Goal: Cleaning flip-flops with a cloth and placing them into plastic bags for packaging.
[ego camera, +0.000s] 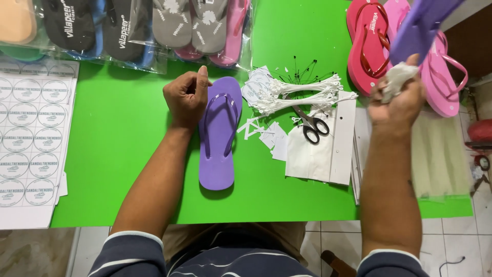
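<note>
Resting beside the toe of a purple flip-flop [219, 134], the left hand [186, 97] curls into a loose fist, thumb raised, with nothing visibly held; it lies just at the sandal's left edge, though whether it touches is unclear. That sandal lies flat on the green table [123, 154], toe away from the person, straps up, with bare green surface open to its left and toward the near edge. The right hand [398, 100] is lifted over the table's right side, fingers closed around the lower end of a second purple flip-flop [421, 25], which tilts up and away, together with a crumpled white wad [395, 78].

Between the hands sit a bundle of white plastic loop ties [297, 95], black-handled scissors [311, 125], scattered white paper tags [269, 134] and a flat white card [328, 149] stack. Sheets of round stickers [28, 138] overhang the table's left edge.

Along the far edge, clear plastic bags [148, 36] hold pairs of sandals in black, grey and pink. At the far right, a red flip-flop [368, 48] and pink flip-flops [445, 84] lie loose, smooth foam soles with glossy straps. A pale translucent bag [438, 159] lies flat at the right edge.
</note>
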